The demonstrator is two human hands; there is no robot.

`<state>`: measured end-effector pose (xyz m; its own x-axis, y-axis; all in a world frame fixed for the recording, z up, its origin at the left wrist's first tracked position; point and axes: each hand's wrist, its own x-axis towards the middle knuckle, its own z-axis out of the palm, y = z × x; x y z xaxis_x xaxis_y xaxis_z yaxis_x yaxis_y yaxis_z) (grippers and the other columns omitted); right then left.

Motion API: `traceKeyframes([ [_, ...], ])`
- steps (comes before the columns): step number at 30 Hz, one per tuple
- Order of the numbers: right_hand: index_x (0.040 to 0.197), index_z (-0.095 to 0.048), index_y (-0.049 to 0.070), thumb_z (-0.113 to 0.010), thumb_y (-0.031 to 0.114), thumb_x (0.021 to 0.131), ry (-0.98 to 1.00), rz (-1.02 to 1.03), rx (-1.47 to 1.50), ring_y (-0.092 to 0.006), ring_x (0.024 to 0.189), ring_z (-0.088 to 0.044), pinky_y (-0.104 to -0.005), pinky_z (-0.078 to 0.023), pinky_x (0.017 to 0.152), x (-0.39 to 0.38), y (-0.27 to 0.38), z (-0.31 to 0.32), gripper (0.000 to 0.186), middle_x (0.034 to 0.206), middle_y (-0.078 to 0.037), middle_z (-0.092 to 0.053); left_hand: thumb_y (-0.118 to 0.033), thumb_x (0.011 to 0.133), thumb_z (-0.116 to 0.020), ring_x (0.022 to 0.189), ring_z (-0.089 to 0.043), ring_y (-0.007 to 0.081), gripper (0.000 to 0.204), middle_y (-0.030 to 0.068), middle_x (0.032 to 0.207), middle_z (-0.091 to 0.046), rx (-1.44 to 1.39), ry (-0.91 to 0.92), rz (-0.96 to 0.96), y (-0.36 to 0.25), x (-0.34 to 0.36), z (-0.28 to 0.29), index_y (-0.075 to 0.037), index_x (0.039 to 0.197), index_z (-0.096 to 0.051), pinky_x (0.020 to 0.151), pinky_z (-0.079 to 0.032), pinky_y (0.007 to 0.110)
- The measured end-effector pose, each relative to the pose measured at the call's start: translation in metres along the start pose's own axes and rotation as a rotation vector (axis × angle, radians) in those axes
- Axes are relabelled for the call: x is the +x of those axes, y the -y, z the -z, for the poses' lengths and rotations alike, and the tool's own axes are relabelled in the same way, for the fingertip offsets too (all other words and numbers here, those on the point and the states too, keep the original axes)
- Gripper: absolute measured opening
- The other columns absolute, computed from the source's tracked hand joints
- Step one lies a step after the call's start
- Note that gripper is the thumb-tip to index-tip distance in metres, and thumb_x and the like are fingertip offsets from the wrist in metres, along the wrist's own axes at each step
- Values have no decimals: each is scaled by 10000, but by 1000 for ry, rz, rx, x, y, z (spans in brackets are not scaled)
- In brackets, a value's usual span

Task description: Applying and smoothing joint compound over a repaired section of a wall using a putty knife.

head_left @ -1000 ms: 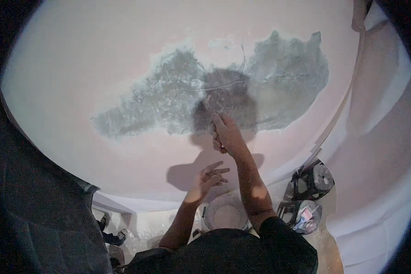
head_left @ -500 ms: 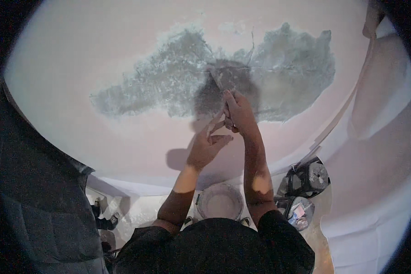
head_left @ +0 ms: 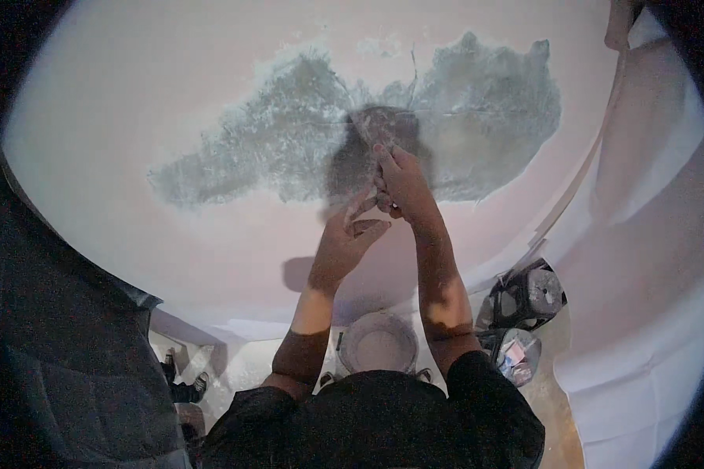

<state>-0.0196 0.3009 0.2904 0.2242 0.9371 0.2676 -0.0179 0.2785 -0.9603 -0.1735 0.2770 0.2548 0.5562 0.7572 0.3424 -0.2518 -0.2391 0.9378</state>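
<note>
A pale pinkish wall (head_left: 235, 242) fills the upper view, with a rough grey bare patch (head_left: 485, 117) across it. My right hand (head_left: 403, 184) is closed round a putty knife (head_left: 376, 129), its wide dusty blade pointing up over the middle of the patch. The knife's handle is mostly hidden in my fingers, and a dark shadow surrounds the blade. Just below and to the left is my left hand (head_left: 344, 242), fingers stretched toward my right hand and thumb apart. Its fingertips come close to the right fingers; whether they touch cannot be told.
A round bucket (head_left: 378, 344) of pale material stands on the floor between my forearms. To the right lie a black item with a grey roll (head_left: 544, 291) and a clear bag (head_left: 516, 356). White sheeting (head_left: 633, 313) hangs on the right, dark cloth (head_left: 70, 328) on the left.
The view has shifted a little, so the wall patch appears farther left and higher. Both hands keep nearly the same pose, and the putty knife remains in my right hand.
</note>
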Motion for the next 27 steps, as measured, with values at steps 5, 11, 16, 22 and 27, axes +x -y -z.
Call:
traceKeyframes([
  [5,791,-413,101,-472,358,994,-27,114,-125,-87,350,-338,-259,-246,308,14,-22,13,333,544,15,-386,-43,874,-665,1027,-629,183,659,199,1386,-462,3,15,18,0,-2,-5,-48,1450,-344,865,-517,290],
  [11,744,-417,93,-466,363,995,19,-19,-47,-92,354,-364,-277,-224,293,-4,6,12,372,534,2,-407,-57,865,-680,1048,-630,198,658,200,1402,-449,10,19,71,4,-4,-4,-29,1438,-357,874,-517,305],
  [16,751,-439,91,-477,374,989,-5,-139,-17,-92,337,-359,-282,-223,279,-8,14,14,372,517,7,-403,-61,863,-683,1066,-626,210,633,202,1408,-443,61,39,83,1,-4,-9,-9,1419,-384,871,-517,307],
  [22,752,-437,86,-491,359,985,-32,-2,-147,-91,335,-359,-275,-249,276,0,-1,25,363,516,15,-389,-46,868,-670,1056,-630,221,639,203,1408,-443,74,39,87,6,-1,-16,38,1420,-358,871,-513,304],
  [27,759,-435,87,-492,342,985,-16,225,-194,-88,346,-370,-274,-256,277,12,-28,33,345,537,13,-403,-32,861,-673,1034,-635,225,656,206,1392,-453,43,64,78,4,3,-21,53,1421,-341,861,-519,313],
])
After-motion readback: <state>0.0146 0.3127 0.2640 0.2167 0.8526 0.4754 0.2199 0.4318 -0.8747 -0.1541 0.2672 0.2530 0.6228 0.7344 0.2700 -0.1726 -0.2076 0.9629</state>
